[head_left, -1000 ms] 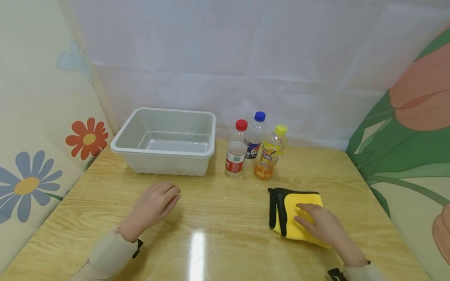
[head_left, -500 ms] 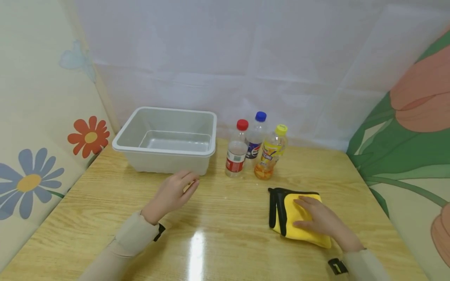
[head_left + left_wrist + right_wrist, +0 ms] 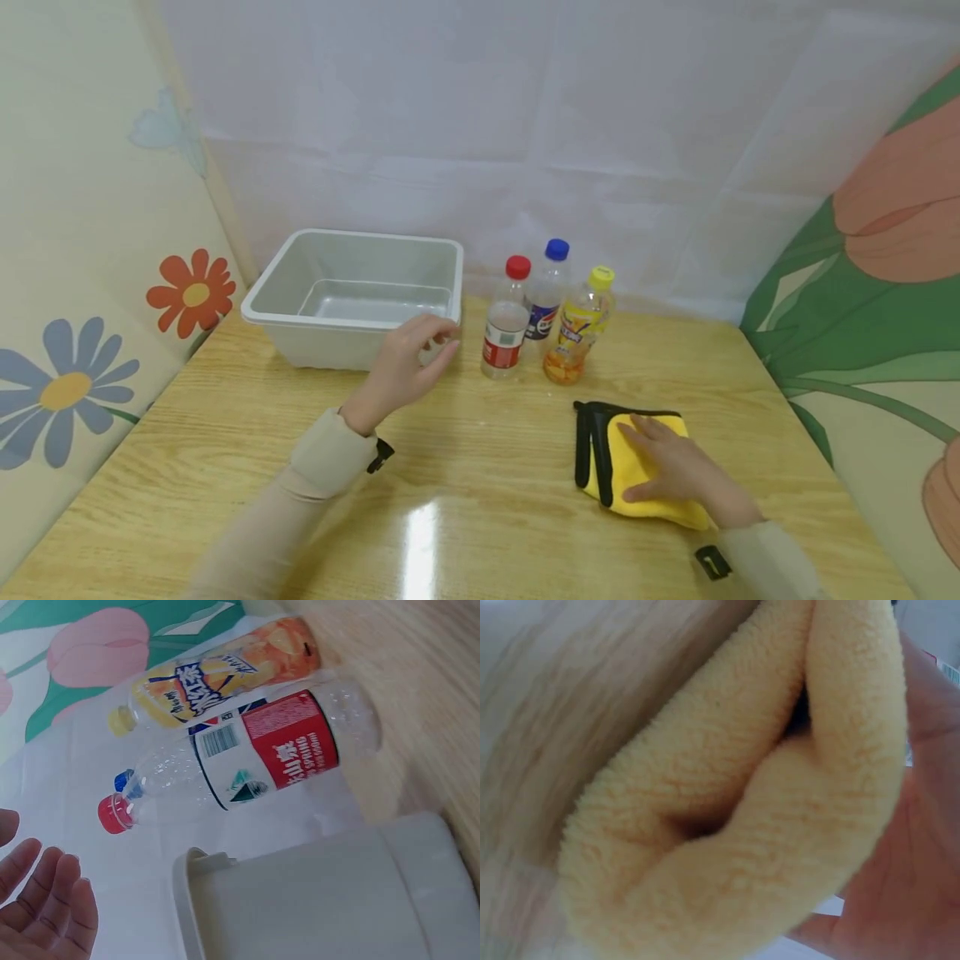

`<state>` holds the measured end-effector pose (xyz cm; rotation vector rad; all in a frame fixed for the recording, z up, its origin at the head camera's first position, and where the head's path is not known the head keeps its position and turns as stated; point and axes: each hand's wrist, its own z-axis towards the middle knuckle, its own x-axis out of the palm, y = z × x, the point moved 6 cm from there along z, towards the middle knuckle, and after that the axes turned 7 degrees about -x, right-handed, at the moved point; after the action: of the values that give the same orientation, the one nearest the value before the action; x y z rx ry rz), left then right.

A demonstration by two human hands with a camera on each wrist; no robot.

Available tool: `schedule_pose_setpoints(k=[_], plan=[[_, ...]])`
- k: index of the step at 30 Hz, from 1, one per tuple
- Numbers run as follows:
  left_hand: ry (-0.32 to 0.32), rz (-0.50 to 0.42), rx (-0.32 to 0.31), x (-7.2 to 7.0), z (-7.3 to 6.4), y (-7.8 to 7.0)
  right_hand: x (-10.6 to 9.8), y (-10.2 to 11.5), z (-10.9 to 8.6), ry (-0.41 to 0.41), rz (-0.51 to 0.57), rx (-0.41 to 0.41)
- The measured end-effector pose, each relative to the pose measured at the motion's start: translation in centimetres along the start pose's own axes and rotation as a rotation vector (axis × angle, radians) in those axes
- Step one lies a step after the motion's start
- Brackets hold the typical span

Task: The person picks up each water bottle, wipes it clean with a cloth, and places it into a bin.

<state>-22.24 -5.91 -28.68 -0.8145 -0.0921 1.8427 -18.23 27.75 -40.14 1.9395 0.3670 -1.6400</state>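
My left hand (image 3: 405,362) is above the table by the tub's front right corner, holding nothing, its fingers loosely bent. To its right stands a clear water bottle (image 3: 505,329) with a red cap and a red-and-white label. The left wrist view shows the same water bottle (image 3: 277,754) beyond my fingertips. Over a folded yellow cloth (image 3: 641,500) with black edging, my right hand (image 3: 686,475) lies with fingers and thumb spread. The folded plush edge of the cloth (image 3: 727,877) fills much of the right wrist view, hiding part of that hand.
A light grey plastic tub (image 3: 330,342) stands at the back left. Behind and beside the water bottle are a blue-capped cola bottle (image 3: 542,317) and a yellow-capped bottle of orange drink (image 3: 576,333). A white sheet (image 3: 637,150) hangs behind the wooden table (image 3: 487,517).
My left hand has moved right and farther from me, from the table's left side to the tub's corner. My right hand has stayed over the cloth, its fingers spreading wider.
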Motion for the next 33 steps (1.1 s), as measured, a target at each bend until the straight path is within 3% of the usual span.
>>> schedule_pose_setpoints(k=[7,12,16,24,33], plan=[[-0.03,-0.031,-0.088,0.3,2.3,0.4,0.2,0.2,0.3,0.019,-0.02,0.035],[-0.011,-0.028,-0.199,0.8,3.4,1.2,0.3,0.3,0.5,0.034,-0.018,0.048],[0.038,-0.017,-0.3,1.7,4.3,2.0,0.3,0.4,0.5,0.028,-0.015,0.051],[0.209,0.026,-0.48,3.9,5.7,3.2,0.5,0.4,0.4,0.02,-0.005,0.056],[0.245,-0.002,-0.569,5.7,6.4,4.5,0.5,0.4,0.5,0.024,-0.018,0.06]])
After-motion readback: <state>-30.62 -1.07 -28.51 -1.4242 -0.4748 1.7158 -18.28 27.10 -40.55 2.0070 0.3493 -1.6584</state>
